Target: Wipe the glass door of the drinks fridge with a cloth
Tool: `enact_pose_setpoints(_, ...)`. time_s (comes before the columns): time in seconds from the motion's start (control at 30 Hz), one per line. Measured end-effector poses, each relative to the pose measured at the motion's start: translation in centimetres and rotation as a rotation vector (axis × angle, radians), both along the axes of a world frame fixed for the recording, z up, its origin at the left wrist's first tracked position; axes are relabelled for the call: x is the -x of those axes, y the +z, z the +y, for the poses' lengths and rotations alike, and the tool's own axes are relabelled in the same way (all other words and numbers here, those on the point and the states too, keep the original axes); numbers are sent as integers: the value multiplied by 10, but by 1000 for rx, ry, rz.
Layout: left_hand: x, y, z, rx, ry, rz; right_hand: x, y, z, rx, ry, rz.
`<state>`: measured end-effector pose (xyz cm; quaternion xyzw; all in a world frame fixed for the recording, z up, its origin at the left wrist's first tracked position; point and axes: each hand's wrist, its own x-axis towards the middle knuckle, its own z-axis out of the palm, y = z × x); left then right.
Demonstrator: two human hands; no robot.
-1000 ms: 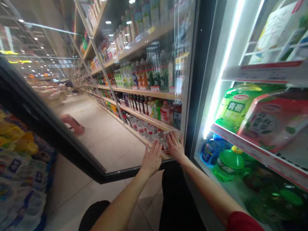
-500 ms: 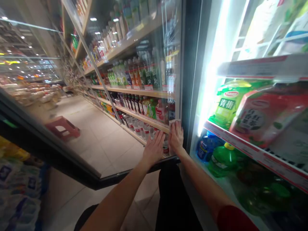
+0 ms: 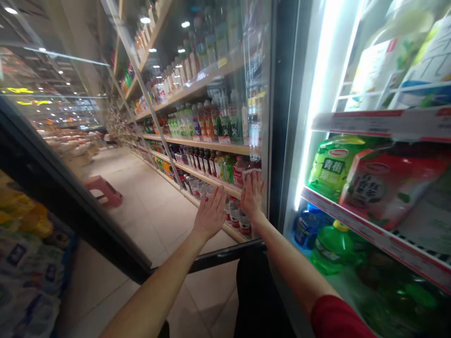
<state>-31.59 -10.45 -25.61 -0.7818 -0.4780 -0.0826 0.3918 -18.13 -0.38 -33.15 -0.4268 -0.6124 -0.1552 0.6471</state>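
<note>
Both my hands reach forward to the glass (image 3: 158,220) of a black-framed cooler door (image 3: 225,257), which stands swung open. My left hand (image 3: 210,213) rests flat on the pane with its fingers stretched out, holding nothing. To its right, close to the upright edge of the frame, my right hand (image 3: 251,199) presses a crumpled white cloth (image 3: 248,172) against the glass. The cloth shows only above and around the fingertips; the palm hides the rest.
On the right, the lit cooler shelf (image 3: 366,220) holds green and red drink packs, with a green bottle (image 3: 331,246) below. Bottle-filled shelves (image 3: 200,138) show through the glass. A red stool (image 3: 104,190) stands on the tiles; packaged goods (image 3: 28,272) lie at lower left.
My left hand has slid left along the glass, away from the right one. The right hand and cloth have shifted slightly left and up. The view has tilted a little upward.
</note>
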Motion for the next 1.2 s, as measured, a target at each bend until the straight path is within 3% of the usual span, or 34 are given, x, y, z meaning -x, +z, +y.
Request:
enact_pose_setpoints(0.07, 9, 5, -5, -36, 19, -19, 18, 13, -5, -36, 59, -87)
enact_pose_setpoints(0.2, 31, 9, -20, -92, 87, -61, 41, 22, -19, -115, 180, -308)
enact_pose_setpoints(0.43, 66, 10, -36, -155, 162, -111, 44, 38, -19, -71, 91, -205)
enact_pose_setpoints(0.6, 79, 13, -43, -107, 273, -148, 74, 38, -31, -203, 243, -490)
enact_pose_setpoints(0.8, 93, 22, -55, -95, 389, -194, 72, 56, -24, -139, 186, -383)
enact_pose_setpoints(1.03, 113, 23, -61, -145, 416, -245, 105, 55, -39, -312, 350, -644)
enact_pose_setpoints(1.2, 130, 22, -65, -167, 433, -300, 106, 77, -36, -256, 271, -502)
